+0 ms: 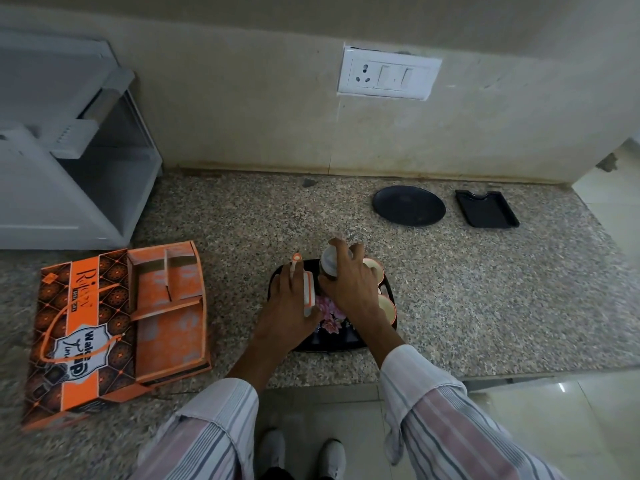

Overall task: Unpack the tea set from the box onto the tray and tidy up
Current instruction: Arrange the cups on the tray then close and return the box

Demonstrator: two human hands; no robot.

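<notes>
1. Head view: the dark rectangular floral tray [346,341] sits near the counter's front edge; the opened orange cardboard box [166,306] lies well to its left.
2. The left hand [291,306] rests flat, fingers straight, on a white orange-trimmed ceramic dish [309,292].
3. The right hand [349,289] curls round a small pale jar [329,263], beside two orange-rimmed ceramic cups [381,289].
4. Glazed ceramic is likely slippery, brittle and fairly light: grasp bodies, not rims.

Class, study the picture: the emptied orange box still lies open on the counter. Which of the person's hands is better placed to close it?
Left, probably. The left hand is on the tray's box-facing side, nearest the orange box; the right hand grips a jar and would have to cross over.
</notes>
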